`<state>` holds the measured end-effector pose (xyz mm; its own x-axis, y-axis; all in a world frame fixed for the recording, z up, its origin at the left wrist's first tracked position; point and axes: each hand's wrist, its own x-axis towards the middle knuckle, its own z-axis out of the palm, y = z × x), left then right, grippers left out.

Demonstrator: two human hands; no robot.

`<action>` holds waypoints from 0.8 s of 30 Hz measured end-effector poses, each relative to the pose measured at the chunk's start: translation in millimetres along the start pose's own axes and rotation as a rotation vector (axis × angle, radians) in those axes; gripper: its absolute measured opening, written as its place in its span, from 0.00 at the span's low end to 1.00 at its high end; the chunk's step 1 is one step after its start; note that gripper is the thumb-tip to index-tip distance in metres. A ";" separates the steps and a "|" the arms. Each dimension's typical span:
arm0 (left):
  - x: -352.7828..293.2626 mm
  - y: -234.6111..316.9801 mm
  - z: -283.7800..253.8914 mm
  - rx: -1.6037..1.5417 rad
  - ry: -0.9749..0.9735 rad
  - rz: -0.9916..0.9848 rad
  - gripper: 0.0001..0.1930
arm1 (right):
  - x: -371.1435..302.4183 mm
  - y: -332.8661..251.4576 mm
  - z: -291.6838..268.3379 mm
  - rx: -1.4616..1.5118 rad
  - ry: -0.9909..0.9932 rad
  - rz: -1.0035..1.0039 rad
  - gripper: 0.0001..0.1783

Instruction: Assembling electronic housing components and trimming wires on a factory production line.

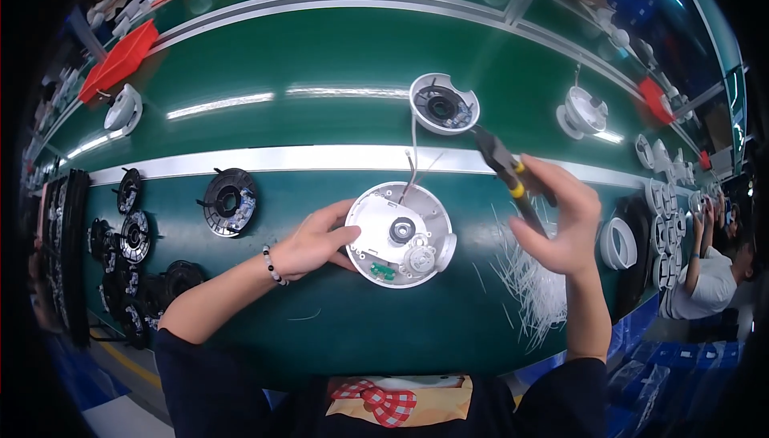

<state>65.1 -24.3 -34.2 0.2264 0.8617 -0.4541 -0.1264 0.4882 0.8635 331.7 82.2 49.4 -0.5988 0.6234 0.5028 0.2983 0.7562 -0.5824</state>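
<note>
My left hand [311, 244] grips the left rim of a round white housing [372, 226], its thumb on the edge. Inside the housing sit a black round hub, a white gear-like part and a small green circuit board. A pale cable [415, 145] runs from it to a white dome shell [416, 109] with a black disc and electronics inside. Raised at the right, my right hand [567, 226] is closed around dark cutting pliers [498, 157] with yellow marks on the handles. Their jaws point up and left, near the dome shell and apart from the housing.
Below my right hand lies a heap of thin white cable ties [533, 290]. Black discs with circuit boards [230, 201] lie at the left. White rings [618, 243] stand at the right. Beyond the pale ledge are a white dome unit [585, 109] and an orange tray [120, 61].
</note>
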 end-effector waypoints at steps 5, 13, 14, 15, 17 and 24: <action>8.1 6.2 -22.6 -0.492 0.088 0.124 0.19 | -19.3 -0.3 -0.9 0.130 -0.012 0.100 0.31; 88.8 37.9 -102.7 -0.564 0.505 0.446 0.14 | -49.7 3.6 9.1 0.286 0.062 0.235 0.31; 99.4 36.1 -114.2 -0.547 0.511 0.467 0.13 | -54.7 4.6 10.8 0.283 0.050 0.268 0.31; 110.1 31.4 -133.0 -0.544 0.441 0.507 0.15 | -58.7 3.5 11.5 0.217 0.008 0.302 0.31; 115.8 27.1 -144.7 -0.560 0.456 0.500 0.15 | -70.1 2.3 22.1 0.127 -0.075 0.287 0.30; 82.3 11.6 -97.2 -0.365 0.465 0.359 0.30 | -144.9 -25.5 92.6 -0.144 -0.351 0.139 0.32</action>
<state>-11.6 65.7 -82.9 -0.3180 0.9084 -0.2713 -0.4517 0.1064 0.8858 342.1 -45.8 -67.7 -0.7557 0.6345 0.1622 0.4803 0.7054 -0.5212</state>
